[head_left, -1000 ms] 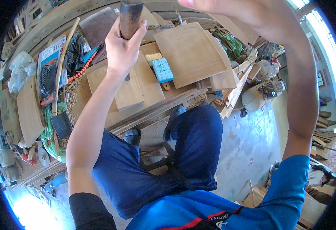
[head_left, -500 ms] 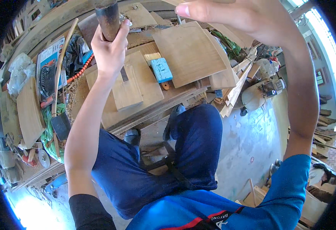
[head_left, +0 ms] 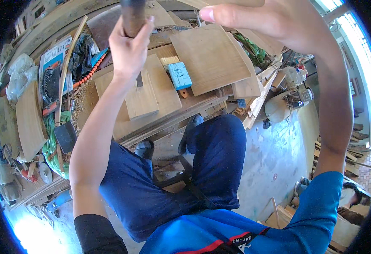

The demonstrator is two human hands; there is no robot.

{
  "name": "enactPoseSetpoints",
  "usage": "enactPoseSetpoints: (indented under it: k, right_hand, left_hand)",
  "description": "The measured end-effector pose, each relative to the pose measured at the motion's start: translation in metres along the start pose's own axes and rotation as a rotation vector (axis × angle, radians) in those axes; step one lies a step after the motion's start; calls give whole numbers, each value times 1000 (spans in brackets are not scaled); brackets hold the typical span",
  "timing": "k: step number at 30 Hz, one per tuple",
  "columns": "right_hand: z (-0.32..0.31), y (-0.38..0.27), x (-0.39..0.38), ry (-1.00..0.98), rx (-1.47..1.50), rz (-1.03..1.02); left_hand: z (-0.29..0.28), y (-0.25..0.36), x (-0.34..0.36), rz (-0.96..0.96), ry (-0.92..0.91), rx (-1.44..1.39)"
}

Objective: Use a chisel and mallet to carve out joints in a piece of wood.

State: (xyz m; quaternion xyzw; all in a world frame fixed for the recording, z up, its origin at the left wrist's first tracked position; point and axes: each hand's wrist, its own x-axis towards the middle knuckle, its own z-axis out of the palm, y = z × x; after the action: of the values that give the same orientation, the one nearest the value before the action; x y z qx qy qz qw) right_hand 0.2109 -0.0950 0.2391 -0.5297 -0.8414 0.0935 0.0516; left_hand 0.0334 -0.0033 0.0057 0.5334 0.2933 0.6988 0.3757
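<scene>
- Nearest to us, at the bottom of the view, we see our own blue shirt (head_left: 253, 233) and dark blue trousers (head_left: 181, 178); we sit with knees apart above a pale concrete floor (head_left: 274, 161).
- Our left arm rises from the lower left. The left hand (head_left: 128, 51) is clenched around a dark, round wooden handle (head_left: 132, 17), held upright; its top runs out of view, so we cannot tell what kind of tool it is.
- Our right arm arches up along the right side. The right hand (head_left: 266, 21) sits at the top edge, fingers extended and loose, one fingertip pointing left towards the handle but apart from it. It grips nothing that we can see.
- Beyond the knees lies a low bench of stacked wooden boards (head_left: 151, 97). A small square board (head_left: 141, 99) rests on the stack just below the left hand.
- A light blue block (head_left: 179, 75) lies beside a larger square board (head_left: 213, 57).
- Further left we see a curved plank (head_left: 29, 120), a green rope (head_left: 52, 144) and a hatchet-like tool with a long handle (head_left: 65, 135).
- On the far right, a rounded machine (head_left: 285, 103) rests on the floor.
</scene>
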Motion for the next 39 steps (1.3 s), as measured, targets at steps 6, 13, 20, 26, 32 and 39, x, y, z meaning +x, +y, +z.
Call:
enactPoseSetpoints:
  k: [6,13,20,26,32,39]
  right_hand:
    - [1,6,2,-9,-3,-64]
    - [3,-2,1,0,29,28]
    - [-3,1,-6,26,-1,-9]
    - [-3,-7,-6,49,-35,58]
    - [-1,-6,0,21,-19,-49]
    - [0,-14,2,-35,-23,58]
  left_hand:
    - [-2,2,1,-17,37,-6]
    - [23,-5,-2,111,-77,224]
    - [0,-5,2,-12,34,-6]
    - [-8,-3,5,-32,87,-71]
    - [26,-6,-1,40,-20,132]
    - [5,-5,3,1,56,-22]
